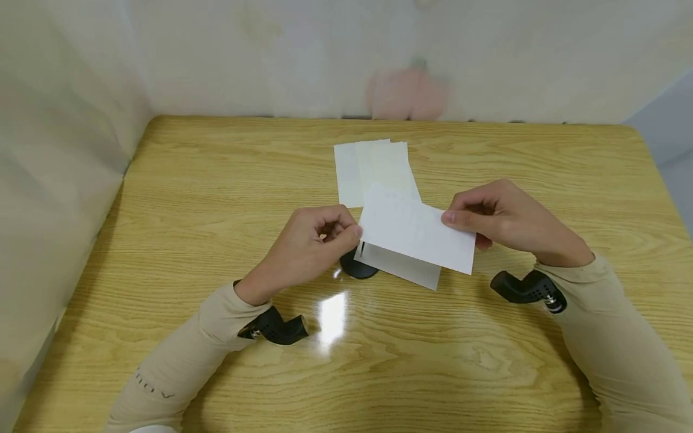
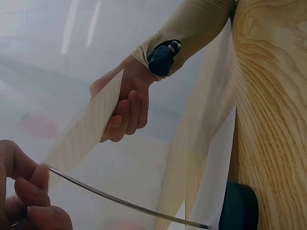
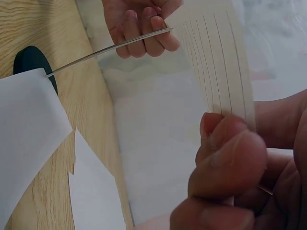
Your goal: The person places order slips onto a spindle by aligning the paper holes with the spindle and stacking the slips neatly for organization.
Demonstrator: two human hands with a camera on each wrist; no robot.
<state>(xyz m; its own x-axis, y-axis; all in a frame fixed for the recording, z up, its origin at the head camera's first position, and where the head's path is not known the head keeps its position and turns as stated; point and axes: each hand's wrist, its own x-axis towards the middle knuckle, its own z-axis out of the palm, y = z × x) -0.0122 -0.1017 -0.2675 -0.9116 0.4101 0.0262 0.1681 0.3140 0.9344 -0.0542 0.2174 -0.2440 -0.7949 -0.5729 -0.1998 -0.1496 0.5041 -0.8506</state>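
A white paper sheet (image 1: 414, 228), ruled with lines on its underside, is held up above the table. My left hand (image 1: 311, 243) pinches its left corner between thumb and fingers, right at the tip of a thin metal spike (image 2: 120, 202). With thumb and fingers, my right hand (image 1: 509, 219) grips the opposite end of the sheet. The spike rises from a round black base (image 1: 360, 270) on the table. Lower down, another paper sheet (image 1: 403, 267) is on the spike near the base. Whether the tip pierces the upper sheet is hidden by the left fingers.
Behind the hands, several loose white sheets (image 1: 373, 168) lie overlapping on the wood-grain table (image 1: 216, 168). A pale sheet wall (image 1: 260, 60) runs along the table's far edge. Each wrist carries a black camera mount (image 1: 276, 328).
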